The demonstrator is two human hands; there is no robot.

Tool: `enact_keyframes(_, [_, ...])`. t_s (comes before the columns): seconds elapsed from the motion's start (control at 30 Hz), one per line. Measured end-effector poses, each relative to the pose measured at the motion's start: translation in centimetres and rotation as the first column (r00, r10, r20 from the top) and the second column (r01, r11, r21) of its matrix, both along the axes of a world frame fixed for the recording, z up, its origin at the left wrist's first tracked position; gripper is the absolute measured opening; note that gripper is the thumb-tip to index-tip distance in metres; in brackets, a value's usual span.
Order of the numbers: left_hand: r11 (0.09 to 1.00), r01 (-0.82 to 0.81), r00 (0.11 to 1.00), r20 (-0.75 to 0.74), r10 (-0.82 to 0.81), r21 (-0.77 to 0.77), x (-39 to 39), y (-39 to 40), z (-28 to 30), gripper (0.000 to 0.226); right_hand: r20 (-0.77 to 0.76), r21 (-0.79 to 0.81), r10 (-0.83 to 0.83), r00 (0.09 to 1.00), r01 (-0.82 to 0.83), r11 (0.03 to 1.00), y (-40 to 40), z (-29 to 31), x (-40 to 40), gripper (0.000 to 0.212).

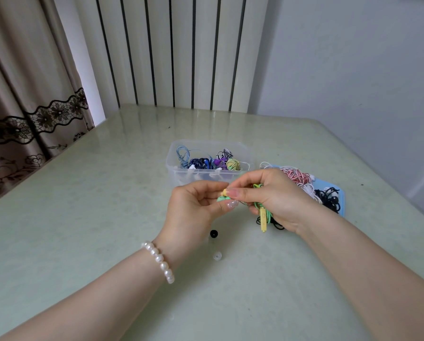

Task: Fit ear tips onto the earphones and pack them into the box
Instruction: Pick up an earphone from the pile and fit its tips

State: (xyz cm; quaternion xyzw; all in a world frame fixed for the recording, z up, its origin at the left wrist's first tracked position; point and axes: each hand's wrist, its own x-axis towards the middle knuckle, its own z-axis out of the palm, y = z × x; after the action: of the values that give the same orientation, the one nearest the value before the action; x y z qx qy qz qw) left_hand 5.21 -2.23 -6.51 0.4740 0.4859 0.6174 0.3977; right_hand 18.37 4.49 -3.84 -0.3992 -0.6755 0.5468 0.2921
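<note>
Pinching glossy green earbud [222,198], both hands [193,207] [277,196], coiled rubbery cord [263,210]

One wide-angle view only — worn on the person's head, tilted forward and down across the glossy pale green table [82,217]. It sits close above both forearms; beyond the fingertips [233,193] it faces a white ribbed radiator [171,50] — no second view shares the scene.
</note>
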Motion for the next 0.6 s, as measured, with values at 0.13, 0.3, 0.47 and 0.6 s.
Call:
enact_keyframes(0.13, [0.999,0.0,0.998,0.061,0.003,-0.05,-0.5,0.2,0.1,0.02,-0.113,-0.057,-0.022,0.993,0.015,0.998,0.5,0.1,0.3,0.02])
enact_keyframes(0.3, [0.989,0.046,0.967,0.256,-0.009,-0.139,-0.8,0.2,0.4,0.018,-0.154,-0.098,-0.078,0.985,0.064,0.993,1.0,0.4,0.8,0.002])
enact_keyframes(0.47, [0.984,0.046,0.97,0.244,-0.003,-0.174,-0.6,-0.1,0.7,0.019,-0.076,-0.018,-0.036,0.996,0.035,0.999,0.8,0.7,1.2,0.005])
enact_keyframes(0.6, [0.981,0.051,0.965,0.261,0.0,-0.185,-0.7,-0.1,0.7,0.017,-0.085,0.039,0.024,0.996,-0.021,0.999,0.2,0.7,0.8,0.01])
